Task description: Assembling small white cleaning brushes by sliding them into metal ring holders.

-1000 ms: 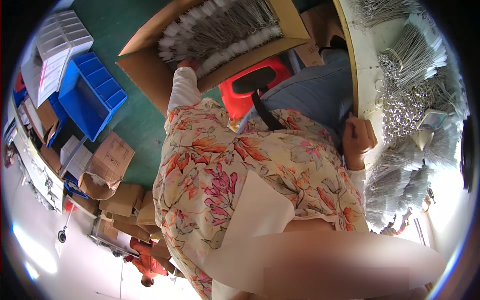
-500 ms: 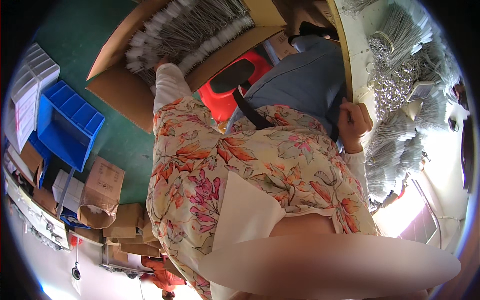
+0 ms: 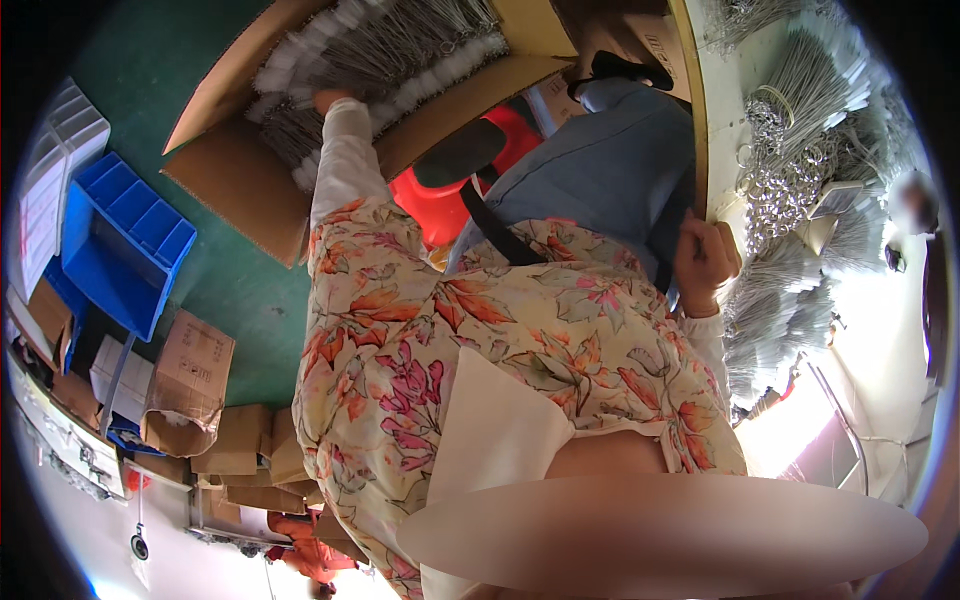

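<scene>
My left hand [image 3: 331, 99] reaches into an open cardboard box [image 3: 240, 185] at the upper left. It touches the rows of thin wire brushes [image 3: 400, 62] with white bristle ends packed inside, and its fingers are hidden among them. My right hand [image 3: 704, 262] is curled into a loose fist by the edge of the worktable [image 3: 697, 130] on the right, with nothing seen in it. Beside it on the table lie several bundles of wire brushes [image 3: 805, 75], with a heap of their metal ring ends [image 3: 790, 190].
A red plastic stool [image 3: 430, 205] stands between the box and my legs. On the green floor at left are a blue bin [image 3: 120, 260], clear plastic bins [image 3: 70, 140] and cardboard cartons [image 3: 190, 375]. A person in orange [image 3: 310, 545] is farther back.
My left hand has moved a little farther into the box over the brushes. The right hand stays curled by the table edge, and the whole view has shifted slightly.
</scene>
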Demonstrator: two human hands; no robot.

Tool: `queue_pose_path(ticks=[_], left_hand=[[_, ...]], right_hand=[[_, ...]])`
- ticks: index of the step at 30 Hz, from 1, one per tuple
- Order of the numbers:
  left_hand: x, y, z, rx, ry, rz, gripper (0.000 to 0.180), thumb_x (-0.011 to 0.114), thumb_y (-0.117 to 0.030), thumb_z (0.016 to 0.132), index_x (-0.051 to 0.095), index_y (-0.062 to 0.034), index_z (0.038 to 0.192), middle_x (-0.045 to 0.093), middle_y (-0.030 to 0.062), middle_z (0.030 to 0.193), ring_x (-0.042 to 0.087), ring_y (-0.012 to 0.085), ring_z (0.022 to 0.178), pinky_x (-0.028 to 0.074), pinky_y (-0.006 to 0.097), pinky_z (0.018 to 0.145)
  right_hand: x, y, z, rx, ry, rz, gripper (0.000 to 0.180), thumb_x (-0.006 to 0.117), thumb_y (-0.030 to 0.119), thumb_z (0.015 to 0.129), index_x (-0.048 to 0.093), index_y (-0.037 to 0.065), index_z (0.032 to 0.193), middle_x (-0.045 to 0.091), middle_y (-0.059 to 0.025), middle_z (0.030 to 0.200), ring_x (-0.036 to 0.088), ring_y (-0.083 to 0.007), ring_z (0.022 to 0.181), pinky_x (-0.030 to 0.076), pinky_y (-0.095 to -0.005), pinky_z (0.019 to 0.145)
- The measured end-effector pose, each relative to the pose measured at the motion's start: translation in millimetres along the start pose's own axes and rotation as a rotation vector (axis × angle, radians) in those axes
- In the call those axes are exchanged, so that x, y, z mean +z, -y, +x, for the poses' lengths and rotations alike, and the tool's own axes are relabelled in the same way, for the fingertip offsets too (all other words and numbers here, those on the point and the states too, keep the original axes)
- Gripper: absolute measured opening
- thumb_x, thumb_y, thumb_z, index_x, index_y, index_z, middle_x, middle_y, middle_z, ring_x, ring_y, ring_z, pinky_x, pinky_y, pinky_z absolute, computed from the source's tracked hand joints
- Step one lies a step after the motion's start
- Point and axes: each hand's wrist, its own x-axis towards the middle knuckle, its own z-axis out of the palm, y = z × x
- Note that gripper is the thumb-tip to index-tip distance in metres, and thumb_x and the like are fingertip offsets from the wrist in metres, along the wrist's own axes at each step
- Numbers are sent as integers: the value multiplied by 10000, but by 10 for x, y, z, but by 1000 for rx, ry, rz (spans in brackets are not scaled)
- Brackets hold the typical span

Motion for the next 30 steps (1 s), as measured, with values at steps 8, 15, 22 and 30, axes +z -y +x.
queue_pose_path(ticks=[8,15,22,30], left_hand=[[-608,-670,413,188,806,327,222,601,-301,829,679,-128,943,660,58,997,637,163,893,511,342,704],[-420,-916,290,-24,570,39,243,634,-309,807,691,-108,933,661,65,986,636,209,905,504,372,736],[-614,-1154,204,-102,467,-79,274,582,-328,837,671,-144,1020,629,85,1089,605,218,1007,475,378,823],[-335,-860,362,-34,294,-311,753,516,-617,787,360,-183,1381,405,64,1388,376,292,1279,299,460,1034]], right_hand=[[-62,39,5,-3,12,31,146,677,-49,684,599,74,675,451,-23,551,420,-140,439,293,-271,410],[-74,-7,22,28,29,-38,136,639,-71,683,610,61,696,484,-31,563,445,-135,444,312,-262,406],[-74,-136,2,70,6,-65,134,624,-71,693,615,62,705,496,-28,581,456,-120,457,324,-252,414],[7,-190,41,61,-27,41,142,614,-68,684,632,67,723,533,-44,606,490,-141,465,359,-256,421]])
